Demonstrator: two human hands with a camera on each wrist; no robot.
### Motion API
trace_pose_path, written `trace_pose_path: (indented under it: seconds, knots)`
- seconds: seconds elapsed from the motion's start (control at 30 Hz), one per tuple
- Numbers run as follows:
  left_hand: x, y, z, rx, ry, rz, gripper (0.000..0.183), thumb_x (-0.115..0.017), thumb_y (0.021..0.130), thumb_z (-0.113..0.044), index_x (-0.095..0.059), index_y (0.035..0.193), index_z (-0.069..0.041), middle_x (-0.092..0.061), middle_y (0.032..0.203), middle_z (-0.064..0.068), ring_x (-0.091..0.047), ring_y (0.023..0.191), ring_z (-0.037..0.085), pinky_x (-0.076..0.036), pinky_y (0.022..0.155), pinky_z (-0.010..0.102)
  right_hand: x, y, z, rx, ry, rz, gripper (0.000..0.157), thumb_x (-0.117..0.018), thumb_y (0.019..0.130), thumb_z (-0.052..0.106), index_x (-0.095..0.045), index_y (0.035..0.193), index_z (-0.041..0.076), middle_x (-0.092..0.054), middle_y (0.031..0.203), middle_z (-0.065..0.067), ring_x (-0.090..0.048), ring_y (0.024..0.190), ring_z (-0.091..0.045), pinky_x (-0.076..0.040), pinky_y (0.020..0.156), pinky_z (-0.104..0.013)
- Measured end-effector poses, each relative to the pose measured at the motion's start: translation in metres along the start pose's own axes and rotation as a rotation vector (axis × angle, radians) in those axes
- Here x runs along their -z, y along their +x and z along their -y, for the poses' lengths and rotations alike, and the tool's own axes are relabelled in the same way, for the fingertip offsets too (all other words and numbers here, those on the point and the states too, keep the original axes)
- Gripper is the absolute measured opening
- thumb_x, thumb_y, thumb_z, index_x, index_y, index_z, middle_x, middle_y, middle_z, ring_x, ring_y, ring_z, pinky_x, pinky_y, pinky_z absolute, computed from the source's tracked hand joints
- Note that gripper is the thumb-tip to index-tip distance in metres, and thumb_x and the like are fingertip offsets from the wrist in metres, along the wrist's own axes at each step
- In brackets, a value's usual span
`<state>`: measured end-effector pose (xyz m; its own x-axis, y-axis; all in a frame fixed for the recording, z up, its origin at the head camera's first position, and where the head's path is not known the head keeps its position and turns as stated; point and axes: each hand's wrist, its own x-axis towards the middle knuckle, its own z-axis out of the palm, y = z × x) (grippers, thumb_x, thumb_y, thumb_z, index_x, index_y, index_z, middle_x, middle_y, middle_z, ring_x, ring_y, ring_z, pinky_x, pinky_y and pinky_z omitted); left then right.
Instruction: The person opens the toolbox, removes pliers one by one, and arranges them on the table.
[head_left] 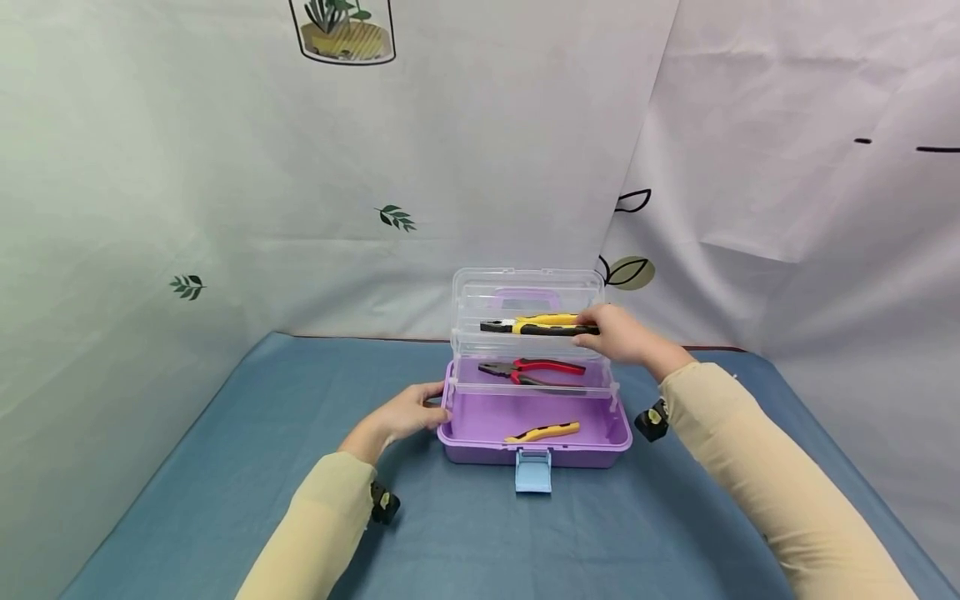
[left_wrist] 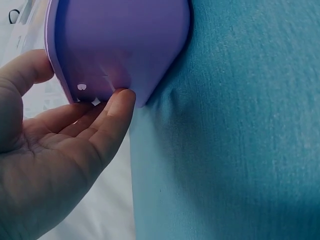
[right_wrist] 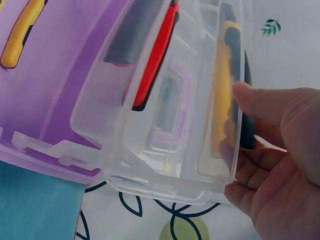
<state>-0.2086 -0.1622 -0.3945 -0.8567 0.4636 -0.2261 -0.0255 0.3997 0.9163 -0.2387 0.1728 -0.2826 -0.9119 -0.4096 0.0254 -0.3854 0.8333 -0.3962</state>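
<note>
A purple toolbox [head_left: 487, 454] stands with its clear lid and trays raised. My left hand [head_left: 401, 414] holds its left end; in the left wrist view the thumb is at the rim and fingertips press the purple side wall [left_wrist: 120, 35]. At the upper clear tray [right_wrist: 165, 175], my right hand [head_left: 626, 337] grips yellow-and-black pliers [head_left: 525, 328] by the handle end. Their metal jaws point left. Red-and-black pliers [head_left: 547, 365] lie in the lower clear tray. A yellow-handled tool [head_left: 553, 431] rests in the purple base, partly hidden by the front wall.
A light blue latch [head_left: 533, 473] hangs down at the toolbox front. Blue cloth [head_left: 300, 433] covers the table. Close behind the box hangs a white printed curtain [head_left: 487, 150], with more cloth along both sides.
</note>
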Motion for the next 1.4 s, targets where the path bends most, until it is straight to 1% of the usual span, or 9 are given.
trace_pose_path:
  seconds: [0.13,0.27,0.37,0.63,0.93,1.03,1.2,1.3,1.4]
  knots:
    - [-0.001,-0.002,0.001,0.005,0.007,-0.015,0.068,-0.059,0.086,-0.008,-0.028,0.144,0.008,-0.061,0.111,0.019,-0.057,0.083,0.011,-0.05,0.076,0.024,0.003,0.0,-0.002,0.008,0.019,-0.02,0.024,-0.062,0.091,0.021,-0.066,0.104,0.0,-0.062,0.089,-0.01,-0.052,0.075,-0.02,-0.045,0.066,-0.034]
    - [-0.002,-0.002,0.002,0.014,0.005,-0.028,0.067,-0.059,0.086,-0.008,-0.029,0.144,0.007,-0.054,0.129,0.025,-0.058,0.093,0.014,-0.052,0.08,0.026,0.003,-0.001,-0.001,0.024,0.011,-0.03,0.025,-0.06,0.093,0.021,-0.064,0.105,0.0,-0.062,0.105,-0.017,-0.057,0.093,-0.029,-0.05,0.078,-0.043]
    - [-0.002,-0.002,0.004,0.017,-0.004,-0.028,0.067,-0.058,0.086,-0.008,-0.029,0.144,0.007,-0.053,0.131,0.026,-0.059,0.097,0.015,-0.052,0.082,0.027,0.002,-0.001,-0.001,0.032,0.008,-0.027,0.025,-0.059,0.093,0.021,-0.063,0.106,0.001,-0.059,0.119,-0.021,-0.056,0.106,-0.034,-0.049,0.087,-0.049]
    - [-0.005,-0.003,0.006,0.013,-0.018,-0.016,0.065,-0.057,0.087,-0.006,-0.028,0.145,0.008,-0.046,0.138,0.027,-0.056,0.118,0.03,-0.053,0.093,0.037,0.002,-0.003,-0.001,0.066,-0.006,0.021,0.021,-0.056,0.095,0.022,-0.058,0.103,0.003,-0.061,0.112,-0.018,-0.052,0.08,-0.021,-0.045,0.071,-0.036]
    - [-0.008,-0.004,0.007,0.011,-0.052,-0.021,0.068,-0.057,0.086,-0.006,-0.026,0.146,0.007,-0.046,0.139,0.028,-0.053,0.121,0.033,-0.053,0.092,0.036,0.006,-0.004,-0.003,0.12,-0.004,0.013,0.015,-0.058,0.093,0.02,-0.06,0.097,0.005,-0.061,0.086,-0.008,-0.049,0.072,-0.019,-0.043,0.066,-0.033]
    - [-0.008,-0.004,0.007,0.01,-0.039,-0.024,0.068,-0.057,0.086,-0.007,-0.026,0.145,0.007,-0.046,0.138,0.028,-0.054,0.12,0.031,-0.054,0.091,0.035,0.005,-0.003,-0.004,0.107,0.016,0.021,0.024,-0.057,0.094,0.022,-0.06,0.107,0.003,-0.064,0.099,-0.013,-0.058,0.085,-0.025,-0.05,0.075,-0.038]
    - [-0.006,-0.003,0.008,0.008,-0.032,-0.023,0.069,-0.057,0.087,-0.009,-0.026,0.146,0.007,-0.047,0.138,0.027,-0.055,0.118,0.028,-0.054,0.091,0.034,0.006,0.004,-0.005,0.072,0.015,0.088,0.049,-0.053,0.097,0.028,-0.05,0.132,-0.005,-0.057,0.128,-0.024,-0.054,0.118,-0.037,-0.047,0.098,-0.05]
    - [-0.006,-0.003,0.007,0.011,-0.034,-0.021,0.069,-0.058,0.086,-0.01,-0.026,0.146,0.006,-0.047,0.139,0.027,-0.056,0.117,0.027,-0.054,0.09,0.033,0.009,0.009,-0.003,0.06,0.0,0.15,0.053,-0.052,0.097,0.03,-0.048,0.134,-0.007,-0.056,0.13,-0.025,-0.054,0.118,-0.038,-0.047,0.098,-0.05]
    - [-0.006,-0.002,0.007,0.008,-0.032,-0.023,0.069,-0.057,0.087,-0.01,-0.026,0.146,0.006,-0.047,0.138,0.027,-0.057,0.116,0.028,-0.054,0.09,0.034,0.015,0.014,-0.002,0.057,0.022,0.207,0.045,-0.054,0.096,0.029,-0.058,0.124,-0.005,-0.064,0.115,-0.023,-0.062,0.1,-0.031,-0.053,0.086,-0.043]
